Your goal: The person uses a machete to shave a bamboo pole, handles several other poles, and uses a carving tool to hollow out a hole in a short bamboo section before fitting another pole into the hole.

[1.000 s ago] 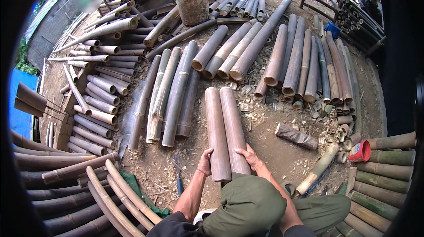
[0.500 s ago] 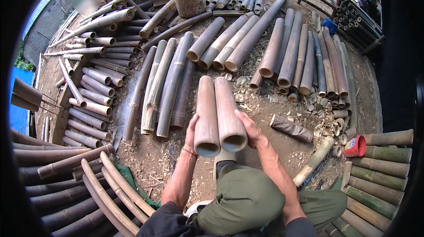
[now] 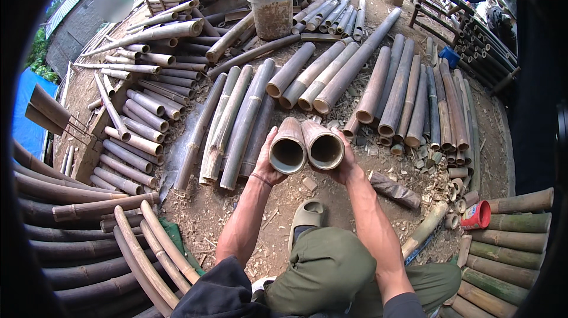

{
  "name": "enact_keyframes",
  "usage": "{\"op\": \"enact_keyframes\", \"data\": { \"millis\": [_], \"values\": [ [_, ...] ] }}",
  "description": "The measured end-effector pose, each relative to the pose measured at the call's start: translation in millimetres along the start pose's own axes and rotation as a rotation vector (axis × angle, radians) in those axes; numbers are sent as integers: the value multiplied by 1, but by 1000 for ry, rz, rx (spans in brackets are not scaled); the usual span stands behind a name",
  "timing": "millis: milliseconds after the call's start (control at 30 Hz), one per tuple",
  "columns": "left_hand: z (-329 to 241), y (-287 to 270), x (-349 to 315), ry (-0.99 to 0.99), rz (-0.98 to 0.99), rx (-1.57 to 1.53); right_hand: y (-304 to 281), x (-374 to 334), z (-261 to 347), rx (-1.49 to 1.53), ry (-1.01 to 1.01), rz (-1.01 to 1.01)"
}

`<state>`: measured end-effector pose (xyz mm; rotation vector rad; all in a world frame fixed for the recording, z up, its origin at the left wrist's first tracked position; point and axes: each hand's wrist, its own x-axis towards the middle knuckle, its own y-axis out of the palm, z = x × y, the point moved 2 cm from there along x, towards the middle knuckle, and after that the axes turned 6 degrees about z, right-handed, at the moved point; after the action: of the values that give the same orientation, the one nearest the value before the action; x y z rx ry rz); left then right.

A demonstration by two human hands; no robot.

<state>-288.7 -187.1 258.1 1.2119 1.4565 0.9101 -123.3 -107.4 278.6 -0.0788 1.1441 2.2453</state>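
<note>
Two short bamboo tubes are held up side by side above my knee, their open ends turned toward me. My left hand [image 3: 267,158] is closed around the outer side of the left bamboo tube [image 3: 287,147]. Gripping the right bamboo tube [image 3: 323,145] from its outer side is my right hand [image 3: 348,161]. The near rims touch or nearly touch, and both tubes look hollow and dark inside. Their far ends are hidden behind the rims. Most of my fingers are out of sight behind the tubes.
Bamboo poles [image 3: 242,122] lie in rows ahead, with stacks [image 3: 77,247] at left and right. A dirty white bucket [image 3: 271,13] stands farther back. A red container [image 3: 475,215] lies by the right stack. A bamboo offcut [image 3: 395,190] rests on the chip-strewn ground [image 3: 236,223].
Both hands have raised and tipped the two tubes, so their open ends now face me instead of their long sides. The view has shifted up slightly, and my sandal shows more.
</note>
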Motion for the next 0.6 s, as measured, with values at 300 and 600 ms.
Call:
{"op": "enact_keyframes", "data": {
  "millis": [300,600],
  "values": [
    [85,-108,-70,-371,-278,462,-88,-78,-116,-12,302,-171],
    [122,-209,-82,-254,-206,155,-143,-94,-152,308,256,-134]
  ]
}}
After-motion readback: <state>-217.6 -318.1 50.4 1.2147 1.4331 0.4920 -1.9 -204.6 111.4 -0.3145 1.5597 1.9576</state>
